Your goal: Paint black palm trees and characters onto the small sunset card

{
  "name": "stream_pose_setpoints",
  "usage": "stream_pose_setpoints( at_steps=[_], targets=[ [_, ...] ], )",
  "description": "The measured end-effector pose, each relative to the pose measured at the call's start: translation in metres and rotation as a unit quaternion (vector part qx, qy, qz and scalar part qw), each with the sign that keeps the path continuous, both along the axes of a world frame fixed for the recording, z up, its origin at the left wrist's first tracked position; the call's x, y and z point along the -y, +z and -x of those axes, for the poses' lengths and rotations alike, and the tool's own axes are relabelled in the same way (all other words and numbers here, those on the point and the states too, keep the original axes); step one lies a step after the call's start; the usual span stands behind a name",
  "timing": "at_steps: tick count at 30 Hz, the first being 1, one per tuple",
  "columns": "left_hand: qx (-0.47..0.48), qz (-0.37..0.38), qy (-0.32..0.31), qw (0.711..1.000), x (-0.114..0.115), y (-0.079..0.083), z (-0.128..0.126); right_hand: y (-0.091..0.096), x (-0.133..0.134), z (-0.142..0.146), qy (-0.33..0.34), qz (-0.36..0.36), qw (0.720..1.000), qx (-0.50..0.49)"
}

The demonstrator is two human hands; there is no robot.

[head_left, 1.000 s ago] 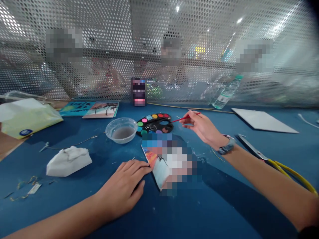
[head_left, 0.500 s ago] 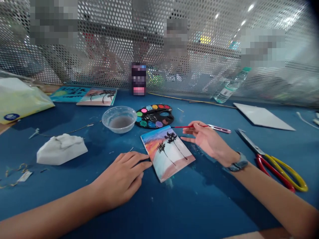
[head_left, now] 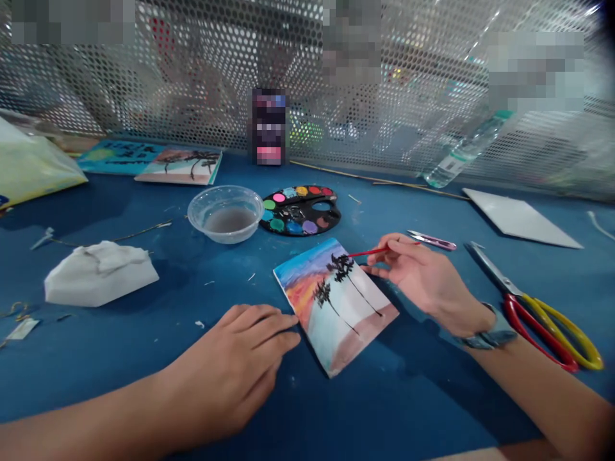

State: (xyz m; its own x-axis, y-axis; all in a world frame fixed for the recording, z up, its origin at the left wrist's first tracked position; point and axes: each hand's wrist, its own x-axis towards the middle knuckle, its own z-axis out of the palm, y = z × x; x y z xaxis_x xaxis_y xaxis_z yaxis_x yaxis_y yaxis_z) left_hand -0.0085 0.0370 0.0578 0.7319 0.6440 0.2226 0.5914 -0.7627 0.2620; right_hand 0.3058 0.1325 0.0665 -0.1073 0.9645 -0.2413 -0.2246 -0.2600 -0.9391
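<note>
A small painted canvas lies tilted on the blue table, showing a blue-to-orange sky, a pink strip and two black trees. My left hand rests flat beside it, fingers stretched out and fingertips at its left edge. In my right hand a thin red paintbrush is pinched between thumb and fingers. Its tip is at the crown of the right-hand tree. Behind the canvas sit a black paint palette with several coloured wells and a clear plastic bowl of greyish water.
Scissors and a craft knife lie right of my right hand. Further back are a white board, a leaning bottle and a phone against the perforated screen. Crumpled tissue and painted canvases are at left.
The brush tip has moved from the canvas's top corner down to the right-hand tree's crown. The view has shifted slightly. My left hand stays at the canvas's left edge.
</note>
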Motion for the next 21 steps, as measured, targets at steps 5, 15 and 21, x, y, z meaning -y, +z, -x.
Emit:
stream_pose_setpoints(
  at_steps=[5, 15, 21],
  targets=[
    [-0.024, -0.041, -0.018, 0.999, 0.004, 0.005, -0.001, 0.007, 0.003, -0.003, -0.008, 0.026, 1.000, 0.012],
    [-0.003, -0.077, 0.003, 0.997, 0.000, 0.002, 0.001, 0.006, 0.005, -0.004, -0.010, -0.021, 0.999, 0.049],
    [-0.021, -0.102, 0.067, 0.992, -0.004, -0.003, 0.002, 0.008, 0.019, 0.010, 0.023, -0.150, 0.981, 0.118]
  ],
)
